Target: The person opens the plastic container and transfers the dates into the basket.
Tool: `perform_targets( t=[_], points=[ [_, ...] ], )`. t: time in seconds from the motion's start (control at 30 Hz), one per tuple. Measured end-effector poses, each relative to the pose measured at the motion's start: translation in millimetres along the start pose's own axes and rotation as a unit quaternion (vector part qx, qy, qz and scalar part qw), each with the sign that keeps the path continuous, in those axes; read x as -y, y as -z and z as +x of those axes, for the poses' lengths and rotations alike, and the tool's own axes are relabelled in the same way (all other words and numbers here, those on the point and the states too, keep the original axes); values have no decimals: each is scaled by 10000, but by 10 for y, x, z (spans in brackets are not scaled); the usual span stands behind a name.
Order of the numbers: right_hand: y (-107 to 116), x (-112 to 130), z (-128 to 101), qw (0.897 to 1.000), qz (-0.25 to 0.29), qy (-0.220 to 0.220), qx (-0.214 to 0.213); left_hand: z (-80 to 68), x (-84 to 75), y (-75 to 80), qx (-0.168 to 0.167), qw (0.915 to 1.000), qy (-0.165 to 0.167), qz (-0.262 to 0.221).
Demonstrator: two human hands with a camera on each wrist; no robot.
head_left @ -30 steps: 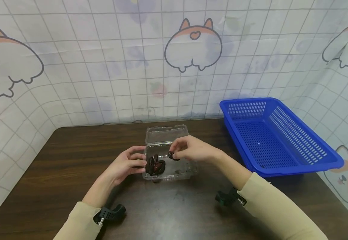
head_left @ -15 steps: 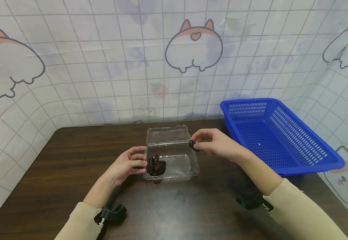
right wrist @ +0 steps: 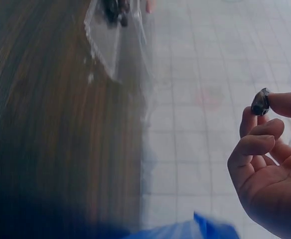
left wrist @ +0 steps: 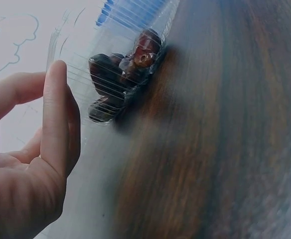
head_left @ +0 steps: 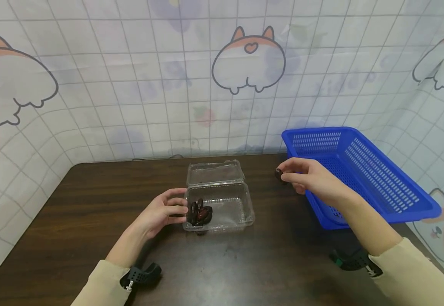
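Note:
My right hand [head_left: 314, 180] pinches one dark, glossy date [head_left: 278, 173] between thumb and fingertips, to the right of a clear plastic clamshell box [head_left: 227, 208] and close to the basket's left rim. The right wrist view shows the same date [right wrist: 260, 102] raised at the fingertips. Several dark brown dates [head_left: 200, 213] lie heaped in the left end of the box, whose lid [head_left: 216, 173] is folded back toward the wall. With its fingers nearly straight, my left hand [head_left: 162, 212] touches the box's left side. Seen through the ribbed plastic in the left wrist view are reddish-brown dates [left wrist: 148, 47].
A blue perforated plastic basket [head_left: 321, 130] stands at the right of the dark wooden table [head_left: 92, 199]. White sheeting [head_left: 160, 97] with a grid and cartoon dogs covers the wall behind. Each wrist wears a black camera mount [head_left: 141, 275].
My right hand has carried the pinched date out of the box, rightward to the basket's left side. The left hand and the box have stayed in place.

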State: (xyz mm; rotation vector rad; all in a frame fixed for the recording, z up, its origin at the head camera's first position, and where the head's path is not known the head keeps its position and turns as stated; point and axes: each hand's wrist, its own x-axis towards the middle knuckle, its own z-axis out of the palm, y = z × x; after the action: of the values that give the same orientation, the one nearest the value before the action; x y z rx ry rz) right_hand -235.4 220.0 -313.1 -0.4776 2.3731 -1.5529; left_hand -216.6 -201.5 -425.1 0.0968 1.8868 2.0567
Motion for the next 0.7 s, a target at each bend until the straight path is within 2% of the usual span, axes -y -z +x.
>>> perform_targets(
  t=[0.43, 0.7],
  points=[
    [358, -259, -203, 9990, 209, 30, -393, 26, -30, -16, -72, 10000, 28, 32],
    [501, -426, -321, 9977, 215, -260, -583, 6, -20, -16, -99, 9999, 72, 65]
  ],
)
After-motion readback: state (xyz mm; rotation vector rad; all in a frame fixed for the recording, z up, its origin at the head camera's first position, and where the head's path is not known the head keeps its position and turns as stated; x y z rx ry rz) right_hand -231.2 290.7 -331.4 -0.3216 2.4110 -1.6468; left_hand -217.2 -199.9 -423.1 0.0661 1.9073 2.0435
